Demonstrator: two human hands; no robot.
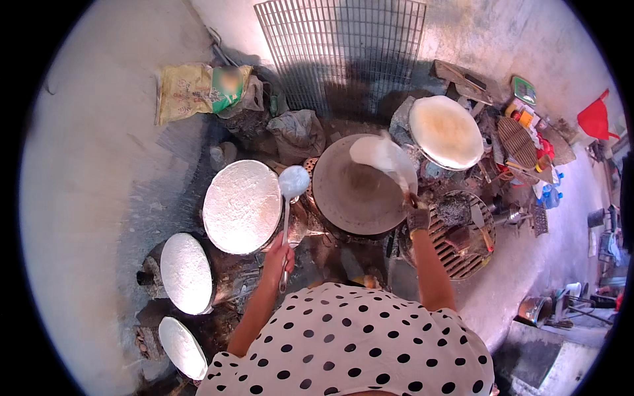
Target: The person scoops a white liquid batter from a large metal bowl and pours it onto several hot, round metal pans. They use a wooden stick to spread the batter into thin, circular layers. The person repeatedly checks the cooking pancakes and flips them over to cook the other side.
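Note:
My left hand (pixel 278 260) grips the handle of a metal ladle (pixel 293 181), whose bowl is coated white. The bowl is held between a round white floury-looking surface (pixel 242 207) and a wide round griddle (pixel 359 195). At the griddle's right edge, my right hand (pixel 418 218) wears a dark glove and closes around the brown end of a pale, blurred implement (pixel 380 154). Its white part reaches over the griddle's upper right; blur hides its exact shape and whether it touches the surface. Brownish-grey metal shows across the rest of the griddle.
Two more round white surfaces (pixel 185 273) (pixel 182 348) stand at lower left. A lightly browned stack of flatbreads (pixel 446 131) is at upper right. Below it, a slatted round rack (pixel 441 260) carries a scraper (pixel 481 225). A wire grid (pixel 342 49) leans on the back wall.

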